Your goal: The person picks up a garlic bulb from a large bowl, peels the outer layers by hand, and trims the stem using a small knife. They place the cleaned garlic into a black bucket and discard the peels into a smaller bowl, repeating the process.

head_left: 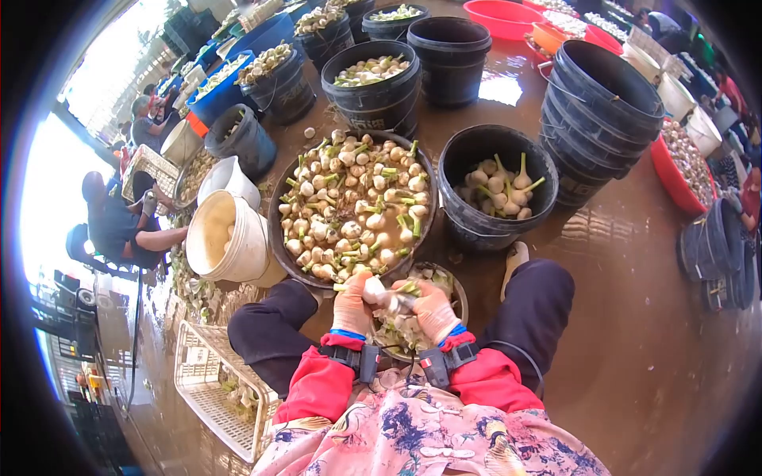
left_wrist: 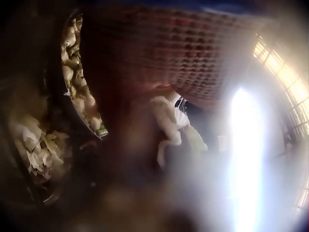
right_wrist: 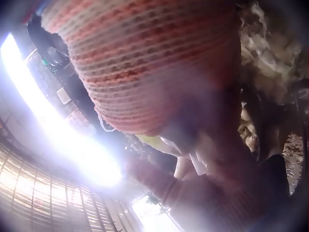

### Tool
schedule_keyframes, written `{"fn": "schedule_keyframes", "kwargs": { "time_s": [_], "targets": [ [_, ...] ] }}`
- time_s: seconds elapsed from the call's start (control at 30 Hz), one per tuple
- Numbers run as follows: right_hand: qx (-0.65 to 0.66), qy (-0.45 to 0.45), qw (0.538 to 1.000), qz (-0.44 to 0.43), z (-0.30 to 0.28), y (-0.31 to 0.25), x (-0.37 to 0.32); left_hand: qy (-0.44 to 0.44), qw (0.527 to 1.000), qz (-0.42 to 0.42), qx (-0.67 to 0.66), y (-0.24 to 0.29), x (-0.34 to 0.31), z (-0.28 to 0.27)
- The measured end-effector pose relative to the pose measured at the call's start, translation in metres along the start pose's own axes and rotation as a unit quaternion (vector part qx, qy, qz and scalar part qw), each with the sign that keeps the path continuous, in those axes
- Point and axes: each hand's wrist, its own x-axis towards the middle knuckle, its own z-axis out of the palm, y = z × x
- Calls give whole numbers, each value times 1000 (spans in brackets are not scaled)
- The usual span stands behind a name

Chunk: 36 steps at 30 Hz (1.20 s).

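Note:
In the head view both hands wear knitted gloves and meet close together over a basin of peelings. My left hand (head_left: 352, 309) grips a white garlic bulb (head_left: 372, 290) at its side. Beside it my right hand (head_left: 436, 312) has its fingers and thumb curled round pale, green-tinged garlic skin (head_left: 408, 289). In the right wrist view strips of white skin (right_wrist: 198, 162) show between the gloved fingers. Loose peelings fill the basin (head_left: 463, 295) below the hands. Just beyond stands a wide dark tub (head_left: 278, 247) heaped with garlic bulbs and short green stalks.
A black bucket (head_left: 454, 218) with several long-stalked bulbs stands ahead to the right, by a stack of black buckets (head_left: 591, 119). White buckets (head_left: 230, 242) and a plastic crate (head_left: 208, 397) are on the left. The floor (head_left: 635, 317) is wet. Another person (head_left: 119, 222) sits at far left.

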Motion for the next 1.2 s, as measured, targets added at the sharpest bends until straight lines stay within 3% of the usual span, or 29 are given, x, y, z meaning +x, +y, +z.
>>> {"fn": "schedule_keyframes", "kwargs": {
  "time_s": [0.03,0.1,0.13,0.27,0.43,0.53,0.57,0.6,0.63,0.7,0.77,0.83,0.9,0.97,1.03,1.1,1.13,1.17,1.2],
  "targets": [
    [1,0,1000,0,-8,5,7,0,1000,0,1,4,0,-3],
    [193,32,980,-20,-20,9,15,-30,999,-25,-34,8,-6,-7],
    [230,45,972,-7,-26,12,17,-39,998,-5,-58,7,-12,-11],
    [240,51,966,-76,-36,6,15,-5,992,-26,-123,4,-4,-35],
    [346,46,934,-76,-55,-9,10,-2,977,-43,-207,3,6,-48],
    [277,3,961,-12,-58,4,15,-33,963,-48,-264,-1,13,-57],
    [134,-71,988,6,-62,19,16,-30,963,-52,-263,-2,12,-55],
    [-177,-85,980,-21,-57,26,17,-11,965,-74,-252,-2,11,-51],
    [-471,-93,876,-45,-51,34,19,9,966,-96,-241,-2,10,-48],
    [-448,-75,890,-34,-38,41,23,24,965,-105,-238,-4,10,-45],
    [-427,-55,902,-22,-29,41,26,-53,958,-149,-239,-10,9,-39],
    [-332,-46,942,-23,-19,28,31,-49,956,-180,-227,-16,11,-33],
    [-337,-11,940,-55,-13,36,35,23,969,-168,-180,-27,15,-29],
    [-179,-44,983,26,-12,42,36,23,967,-177,-182,-35,20,-29],
    [-153,-9,988,19,-14,44,40,64,963,-184,-184,-43,30,-39],
    [-292,79,952,45,-21,38,44,37,963,-205,-171,-37,27,-27],
    [-284,139,948,-32,-29,56,47,41,967,-200,-155,-35,30,-19],
    [-284,143,947,-33,-33,58,49,46,970,-194,-139,-34,36,-14],
    [-155,180,970,39,-37,61,53,50,974,-186,-123,-33,46,-8]
  ]
}}
